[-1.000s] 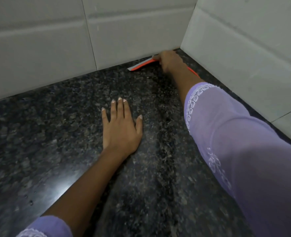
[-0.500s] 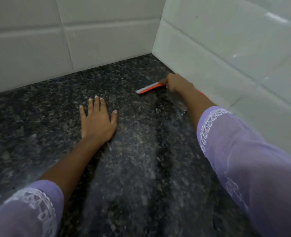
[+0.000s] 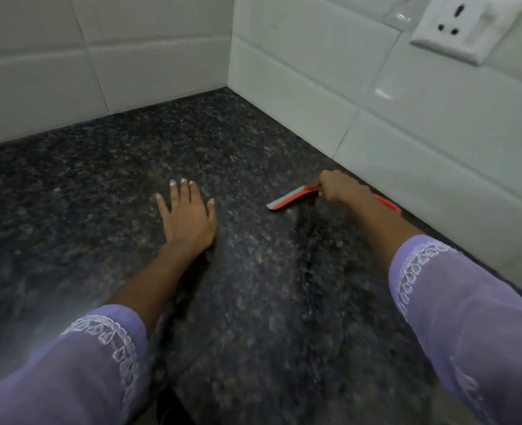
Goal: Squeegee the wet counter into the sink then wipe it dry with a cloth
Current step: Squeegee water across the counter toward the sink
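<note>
Fingers of the right hand [image 3: 339, 187] grip the orange squeegee [image 3: 287, 202] on the counter [image 3: 100, 179] near its right wall edge, while the left hand [image 3: 186, 217] rests flat, fingers spread.

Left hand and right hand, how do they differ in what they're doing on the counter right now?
The left hand lies flat, fingers straight and spread, palm down on the counter; the right hand is curled round the squeegee. The left hand holds nothing; the right hand grips a tool. The left hand sits mid-counter; the right hand is close to the tiled wall. Both arms wear purple sleeves.
</note>
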